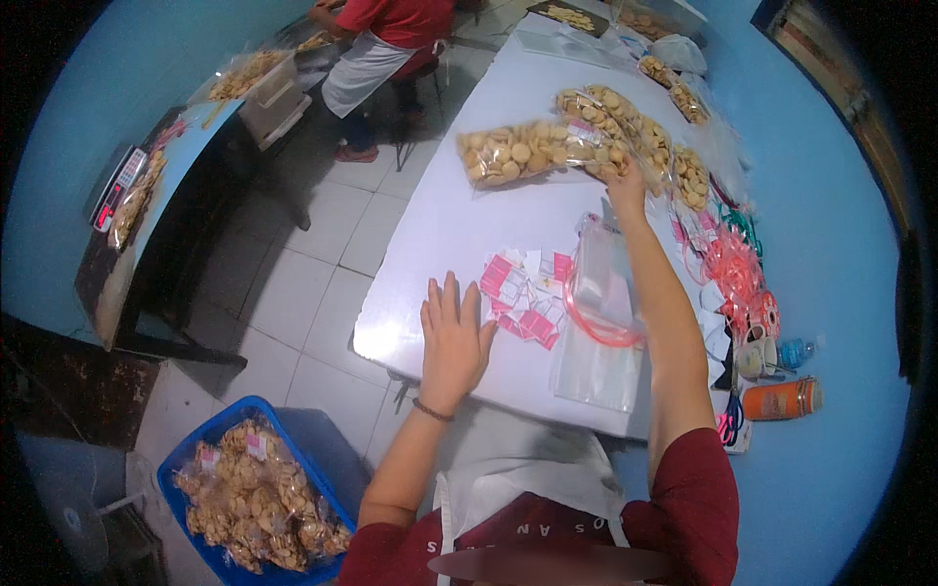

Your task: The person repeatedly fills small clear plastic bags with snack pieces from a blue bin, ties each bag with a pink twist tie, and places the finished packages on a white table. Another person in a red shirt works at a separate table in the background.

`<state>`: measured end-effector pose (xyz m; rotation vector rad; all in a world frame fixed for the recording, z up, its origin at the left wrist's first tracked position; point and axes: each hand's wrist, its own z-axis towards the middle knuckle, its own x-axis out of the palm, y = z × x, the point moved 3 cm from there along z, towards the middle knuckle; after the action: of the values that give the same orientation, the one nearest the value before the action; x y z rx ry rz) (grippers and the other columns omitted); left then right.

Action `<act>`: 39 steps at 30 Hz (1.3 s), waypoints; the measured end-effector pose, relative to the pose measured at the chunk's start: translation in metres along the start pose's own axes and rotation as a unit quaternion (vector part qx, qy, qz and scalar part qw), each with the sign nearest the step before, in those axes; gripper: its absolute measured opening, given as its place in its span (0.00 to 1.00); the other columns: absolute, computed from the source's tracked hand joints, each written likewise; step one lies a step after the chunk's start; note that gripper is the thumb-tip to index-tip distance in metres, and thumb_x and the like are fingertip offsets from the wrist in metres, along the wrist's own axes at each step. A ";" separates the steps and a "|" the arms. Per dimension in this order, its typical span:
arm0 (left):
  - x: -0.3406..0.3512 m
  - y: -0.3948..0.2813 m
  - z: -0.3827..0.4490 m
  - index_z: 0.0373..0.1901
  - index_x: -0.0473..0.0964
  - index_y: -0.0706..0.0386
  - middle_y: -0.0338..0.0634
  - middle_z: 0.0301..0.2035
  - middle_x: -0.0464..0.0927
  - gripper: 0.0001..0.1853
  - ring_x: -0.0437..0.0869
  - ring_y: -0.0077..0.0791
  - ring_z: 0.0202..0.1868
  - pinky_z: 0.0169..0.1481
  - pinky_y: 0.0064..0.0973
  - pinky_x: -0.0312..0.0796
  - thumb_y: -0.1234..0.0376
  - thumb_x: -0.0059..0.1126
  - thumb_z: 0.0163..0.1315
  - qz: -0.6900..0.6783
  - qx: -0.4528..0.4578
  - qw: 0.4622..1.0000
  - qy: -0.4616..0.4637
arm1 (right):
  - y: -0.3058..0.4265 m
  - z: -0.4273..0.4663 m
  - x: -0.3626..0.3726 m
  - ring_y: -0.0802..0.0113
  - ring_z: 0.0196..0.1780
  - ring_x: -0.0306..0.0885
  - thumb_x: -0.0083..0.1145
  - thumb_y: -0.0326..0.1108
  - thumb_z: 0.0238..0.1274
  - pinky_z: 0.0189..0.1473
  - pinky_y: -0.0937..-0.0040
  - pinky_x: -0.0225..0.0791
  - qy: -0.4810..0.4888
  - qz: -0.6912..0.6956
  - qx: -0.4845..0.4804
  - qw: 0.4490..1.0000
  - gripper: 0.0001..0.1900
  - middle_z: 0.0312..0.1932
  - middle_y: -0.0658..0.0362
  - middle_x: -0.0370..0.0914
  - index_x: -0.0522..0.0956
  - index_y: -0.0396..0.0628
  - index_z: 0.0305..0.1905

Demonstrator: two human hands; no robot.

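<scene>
My left hand [452, 343] rests on the front part of the white table [410, 293], palm down with fingers apart. Just right of its fingertips lies a loose pile of pink-and-white paper labels [524, 293]. Farther out, my right hand [624, 192] grips the right end of a long clear plastic bag of round crackers [513, 154]. Behind and beside it lie more filled cracker bags [645, 135], partly overlapping. Under my right forearm is a stack of clear empty plastic bags [597, 366], with pink ribbon [593, 333] lying across it.
Coiled ribbon [733, 267], scissors [730, 421], a mug [755, 355] and an orange canister [780, 401] line the right wall. A blue bin [256, 410] of bagged crackers stands lower left. A digital scale [121, 190] sits on a side table; a person [388, 44] sits beyond.
</scene>
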<state>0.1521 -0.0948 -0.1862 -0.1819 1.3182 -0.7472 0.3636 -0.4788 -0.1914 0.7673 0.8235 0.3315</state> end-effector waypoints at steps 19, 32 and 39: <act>0.008 0.005 -0.003 0.68 0.62 0.65 0.67 0.71 0.53 0.29 0.50 0.70 0.74 0.74 0.62 0.49 0.63 0.57 0.69 -0.016 0.013 0.999 -0.030 | 0.182 0.007 -0.033 0.74 0.36 0.79 0.58 0.30 0.71 0.40 0.75 0.73 0.099 0.142 -0.204 0.964 0.09 0.39 0.59 0.84 0.81 0.41 0.50; -0.036 -0.094 -0.036 0.73 0.45 0.64 0.63 0.66 0.64 0.59 0.71 0.54 0.67 0.69 0.43 0.66 0.65 0.80 0.47 -0.350 0.029 0.927 -0.130 | 0.381 -0.195 -0.188 0.63 0.31 0.80 0.59 0.33 0.52 0.29 0.66 0.71 0.038 -0.102 -0.607 0.787 0.14 0.30 0.62 0.76 0.81 0.55 0.46; -0.097 -0.085 -0.063 0.71 0.48 0.64 0.54 0.62 0.70 0.54 0.75 0.40 0.64 0.67 0.36 0.71 0.73 0.79 0.48 -0.470 0.099 0.875 -0.066 | 0.293 -0.245 -0.212 0.50 0.63 0.71 0.79 0.43 0.46 0.66 0.55 0.66 0.078 0.194 -0.439 0.874 0.50 0.66 0.46 0.68 0.62 0.42 0.74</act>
<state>0.0554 -0.0845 -0.0811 -0.7265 0.9638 -1.6523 0.0457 -0.2737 0.0268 0.0292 0.5645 1.0564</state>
